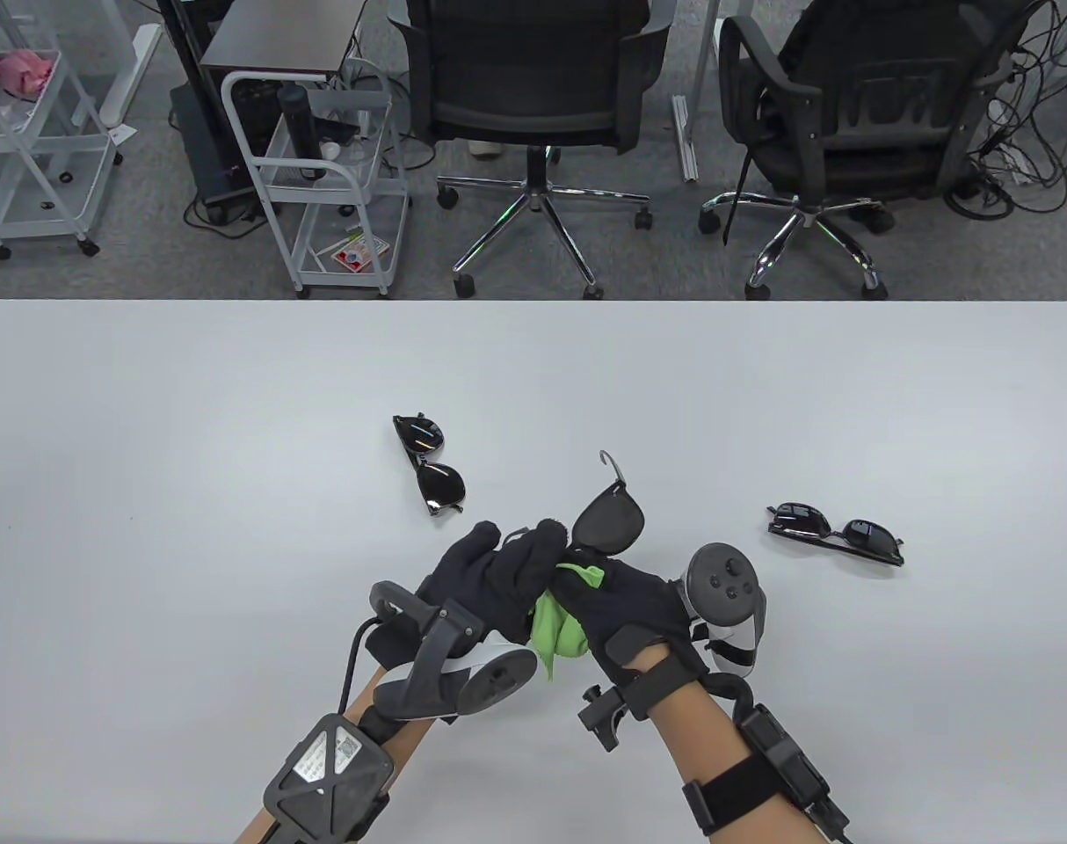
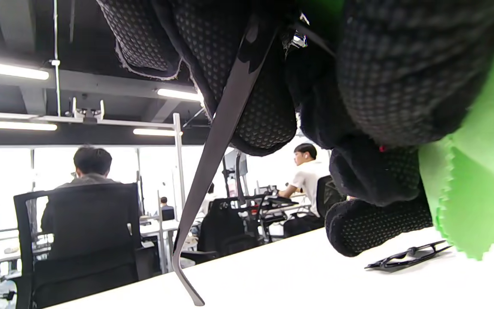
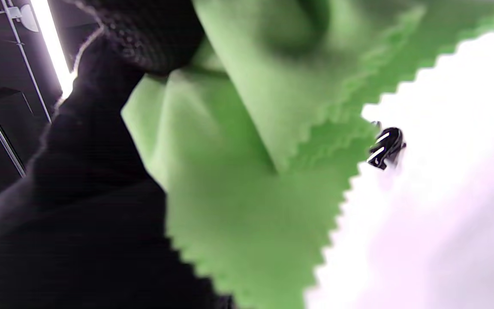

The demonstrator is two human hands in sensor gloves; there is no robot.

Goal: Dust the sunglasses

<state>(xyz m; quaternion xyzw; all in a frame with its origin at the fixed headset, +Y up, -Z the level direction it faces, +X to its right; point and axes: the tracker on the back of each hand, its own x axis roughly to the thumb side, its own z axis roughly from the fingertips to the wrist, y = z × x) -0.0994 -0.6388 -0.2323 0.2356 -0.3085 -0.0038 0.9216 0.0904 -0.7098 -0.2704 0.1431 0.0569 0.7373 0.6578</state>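
In the table view my left hand [image 1: 498, 571] grips a pair of dark sunglasses [image 1: 611, 519] raised above the white table [image 1: 191, 457]; one lens and a curved temple tip stick out beyond the fingers. My right hand [image 1: 621, 607] holds a green cloth [image 1: 558, 629] against the held sunglasses. In the left wrist view a temple arm [image 2: 212, 159] hangs down from my gloved fingers, beside the green cloth [image 2: 478, 201]. The right wrist view is filled by the green cloth [image 3: 247, 163] and my black glove.
A second pair of sunglasses [image 1: 430, 464] lies on the table left of the hands, folded. A third pair [image 1: 837, 533] lies to the right. Two office chairs [image 1: 533, 114] and white wire carts [image 1: 331, 176] stand beyond the far edge.
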